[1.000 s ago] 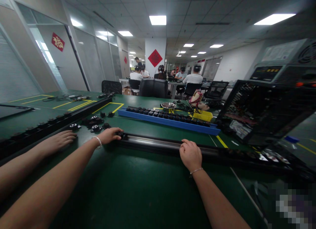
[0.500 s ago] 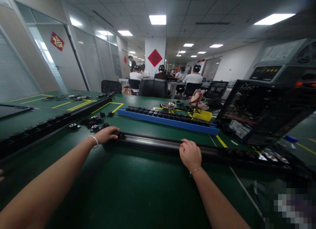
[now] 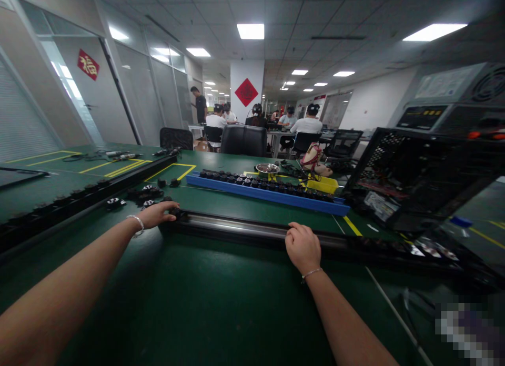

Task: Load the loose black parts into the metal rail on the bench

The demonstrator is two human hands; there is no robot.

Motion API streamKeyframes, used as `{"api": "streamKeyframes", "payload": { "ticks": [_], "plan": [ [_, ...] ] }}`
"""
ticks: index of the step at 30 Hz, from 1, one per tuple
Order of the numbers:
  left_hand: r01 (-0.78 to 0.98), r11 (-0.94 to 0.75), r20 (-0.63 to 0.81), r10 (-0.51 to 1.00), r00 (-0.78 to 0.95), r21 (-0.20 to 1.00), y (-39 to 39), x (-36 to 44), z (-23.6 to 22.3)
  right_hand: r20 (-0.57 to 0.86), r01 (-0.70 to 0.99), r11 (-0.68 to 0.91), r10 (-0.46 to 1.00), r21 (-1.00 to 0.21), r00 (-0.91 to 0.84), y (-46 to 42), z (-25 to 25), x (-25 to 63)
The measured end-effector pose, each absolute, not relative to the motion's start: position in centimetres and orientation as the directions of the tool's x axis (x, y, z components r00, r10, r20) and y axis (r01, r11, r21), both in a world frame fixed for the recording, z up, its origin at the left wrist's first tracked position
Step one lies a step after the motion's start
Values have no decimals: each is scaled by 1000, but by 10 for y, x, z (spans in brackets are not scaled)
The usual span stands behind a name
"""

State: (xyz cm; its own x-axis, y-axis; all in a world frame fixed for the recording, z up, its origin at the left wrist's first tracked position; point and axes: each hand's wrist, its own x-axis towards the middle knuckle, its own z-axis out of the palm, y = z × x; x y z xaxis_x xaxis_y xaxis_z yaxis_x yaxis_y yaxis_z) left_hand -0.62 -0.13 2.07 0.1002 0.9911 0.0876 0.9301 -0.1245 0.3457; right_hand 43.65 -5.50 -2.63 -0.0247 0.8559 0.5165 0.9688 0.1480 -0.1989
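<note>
A long black rail (image 3: 236, 227) with a shiny metallic channel lies across the green table in front of me. My left hand (image 3: 160, 213) is at the rail's left end, thumb and fingers closed on a small black part (image 3: 178, 214) there. My hand partly hides this part. My right hand (image 3: 303, 245) is bent over the rail near its middle, fingers curled and gripping it. Toward the rail's right end sit several dark parts, some with shiny faces (image 3: 428, 250). Just beyond my left hand lies a loose group of small black parts (image 3: 144, 195).
A blue tray (image 3: 252, 193) filled with black parts lies beyond the rail. Behind it are a metal bowl (image 3: 267, 169) and a yellow bin (image 3: 322, 185). Another black rail (image 3: 118, 190) runs along the left. An opened computer case (image 3: 418, 182) stands at right. People sit at far tables.
My left hand has slid leftward along the rail with the small black part, uncovering more of the shiny channel. My right hand has stayed in place on the rail.
</note>
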Motion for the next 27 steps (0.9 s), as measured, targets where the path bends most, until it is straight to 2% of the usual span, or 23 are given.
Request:
{"api": "streamKeyframes", "payload": {
  "ticks": [3,10,19,27],
  "plan": [
    [935,-123,-6,991,133,332,1,-14,19,528,970,154,849,-191,-31,-55,-27,437],
    [954,-13,-111,993,48,299,1,-20,21,533,970,155,845,-187,-32,-53,-29,437],
    [976,38,-124,992,-11,213,0,-31,23,531,972,150,847,-182,-31,-54,-29,437],
    [969,67,-108,993,-42,239,-5,-50,22,519,969,153,854,-196,-30,-55,-26,436]
  ]
}}
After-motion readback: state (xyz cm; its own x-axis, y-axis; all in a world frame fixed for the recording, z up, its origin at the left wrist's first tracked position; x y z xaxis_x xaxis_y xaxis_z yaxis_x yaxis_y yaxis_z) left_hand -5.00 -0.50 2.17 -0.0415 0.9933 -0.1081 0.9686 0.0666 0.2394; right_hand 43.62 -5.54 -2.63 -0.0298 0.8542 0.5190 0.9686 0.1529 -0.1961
